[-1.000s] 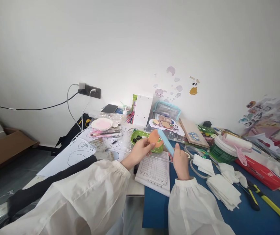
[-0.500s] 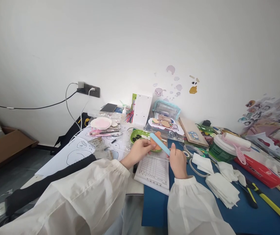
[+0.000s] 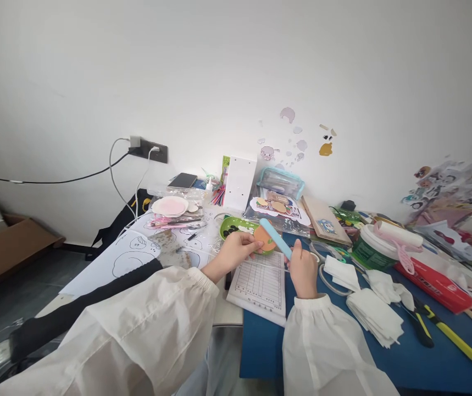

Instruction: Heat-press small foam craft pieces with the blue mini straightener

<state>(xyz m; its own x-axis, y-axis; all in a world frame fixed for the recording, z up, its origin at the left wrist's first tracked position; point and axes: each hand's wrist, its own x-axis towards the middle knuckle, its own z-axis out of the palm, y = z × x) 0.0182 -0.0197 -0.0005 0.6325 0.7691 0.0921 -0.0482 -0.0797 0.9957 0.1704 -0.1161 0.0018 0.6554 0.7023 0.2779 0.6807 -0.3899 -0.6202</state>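
The left hand (image 3: pixel 236 254) pinches a flat, rounded orange piece (image 3: pixel 264 241) between thumb and fingers, holding it up just beyond its fingertips and to the left of the right hand (image 3: pixel 304 270). The right hand grips a light blue flat stick (image 3: pixel 275 237), which slants up and leftward from the fist; its far part overlaps the orange piece in view, though whether the two touch cannot be told.

Just beyond the left hand and partly hidden behind the orange piece is a green tray (image 3: pixel 228 226). Below and between the hands, a printed table sheet (image 3: pixel 257 286) lies on the counter (image 3: pixel 262 352). To the right of the right hand are folded white cloths (image 3: pixel 375 316), with yellow-and-black handled pliers (image 3: pixel 454 340) farther right, and a green-and-white tub (image 3: pixel 371 252) beyond the cloths. Left of the left hand lie line-drawing sheets (image 3: pixel 131 259), with a pale pink oval piece (image 3: pixel 170 207) farther off.
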